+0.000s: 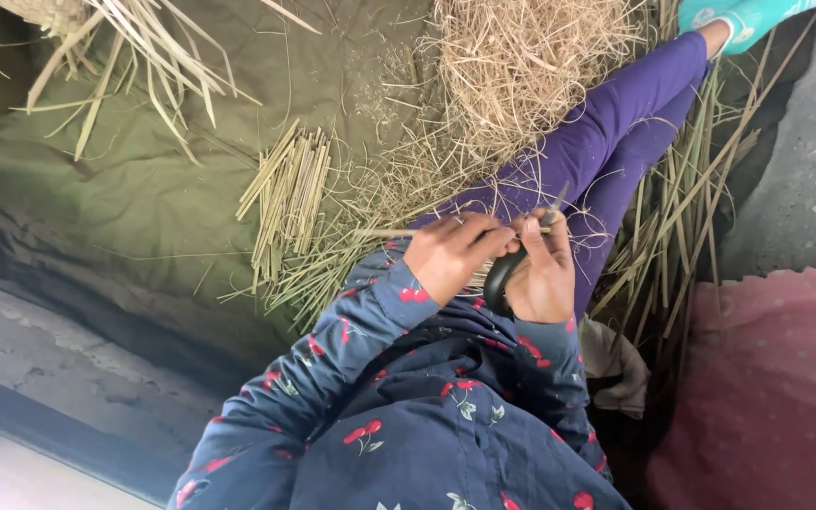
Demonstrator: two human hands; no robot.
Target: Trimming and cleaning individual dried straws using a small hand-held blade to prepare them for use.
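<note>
Head view: the left hand (pixel 448 253) pinches a thin straw-coloured stem (pixel 391 232), fingers closed round it, the stem running out to the left across the lap. The right hand (pixel 542 269) is curled tight about the black handle of a knife (pixel 505 272), whose slim blade pokes up past the fingertips; the two hands touch over the purple trouser leg (pixel 616 132). Just left of the hands lies a bundle of cut stems (pixel 287 189) on the green cloth (pixel 96 179), and farther off, a heap of fine shavings (pixel 521 57).

The main hazard, as I judge it, is the blade sitting right beside the left fingertips: a slip on the smooth stem could nick a finger or run on to the leg below. The stem is thin and may split or snap if pressed unevenly. Loose shavings round the lap could tangle the work and hide the edge.
</note>
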